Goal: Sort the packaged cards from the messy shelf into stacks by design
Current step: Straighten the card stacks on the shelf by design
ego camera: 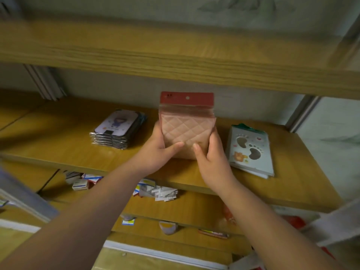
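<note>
Together, left hand (157, 148) and right hand (211, 152) clasp the upright pink quilted pack (186, 131) from either side, thumbs across its front, standing on the shelf (78, 149) between the purple-figure stack (118, 129) and the footprint stack (250, 151).

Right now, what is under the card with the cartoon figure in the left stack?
Under the cartoon-figure card lie several more plastic-wrapped packs, stacked flat on the wooden shelf. Only their edges show, so their designs are hidden.
</note>
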Tool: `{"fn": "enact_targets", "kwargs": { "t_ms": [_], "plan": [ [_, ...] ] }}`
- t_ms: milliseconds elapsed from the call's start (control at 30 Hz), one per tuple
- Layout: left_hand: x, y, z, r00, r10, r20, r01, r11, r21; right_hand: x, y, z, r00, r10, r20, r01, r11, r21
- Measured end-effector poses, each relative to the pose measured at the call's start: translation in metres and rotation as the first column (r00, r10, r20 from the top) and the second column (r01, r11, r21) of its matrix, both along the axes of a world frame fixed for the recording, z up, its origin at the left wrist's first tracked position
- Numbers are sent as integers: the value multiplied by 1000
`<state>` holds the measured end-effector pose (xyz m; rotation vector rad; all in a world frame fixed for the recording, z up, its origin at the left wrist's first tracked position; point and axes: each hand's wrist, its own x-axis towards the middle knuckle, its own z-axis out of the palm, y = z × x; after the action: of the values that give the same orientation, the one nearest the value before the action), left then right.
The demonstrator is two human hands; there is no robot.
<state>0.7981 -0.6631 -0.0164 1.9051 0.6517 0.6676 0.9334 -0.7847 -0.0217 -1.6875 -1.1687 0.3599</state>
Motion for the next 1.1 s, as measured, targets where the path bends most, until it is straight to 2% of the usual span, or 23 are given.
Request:
{"fn": "enact_targets", "kwargs": {
  "t_ms": [200,267,400,533,700,800,833,900,967,1100],
  "plan": [
    [-2,2,-1,970,164,-181,-146,983,108,5,8,6,988,-147,39,150,983,-104],
    [0,2,3,960,212,-185,-207,977,44,6,14,19,984,-176,-23,169,970,-175],
    [3,8,12,940,253,-227,-277,958,-81,13,29,33,933,-193,-303,74,929,-363],
    [10,22,17,913,265,-309,-323,934,-154,20,44,33,931,-184,-315,42,912,-408],
    [15,29,14,882,250,-399,-316,943,-106,20,49,35,957,-114,-268,-16,898,-439],
    [16,28,15,809,326,-489,-295,945,143,16,36,48,970,-29,-242,-73,912,-404],
    [17,27,16,811,374,-450,-296,926,235,17,29,51,976,-9,-216,-79,914,-398],
    [24,19,20,875,413,-253,-320,885,340,21,14,58,993,-13,-116,-35,917,-398],
    [38,5,23,926,358,-123,-284,871,402,30,0,58,998,-48,28,55,921,-385],
    [80,-40,26,972,194,-135,-145,941,307,58,-20,48,946,-161,281,243,927,-287]
  ]
}}
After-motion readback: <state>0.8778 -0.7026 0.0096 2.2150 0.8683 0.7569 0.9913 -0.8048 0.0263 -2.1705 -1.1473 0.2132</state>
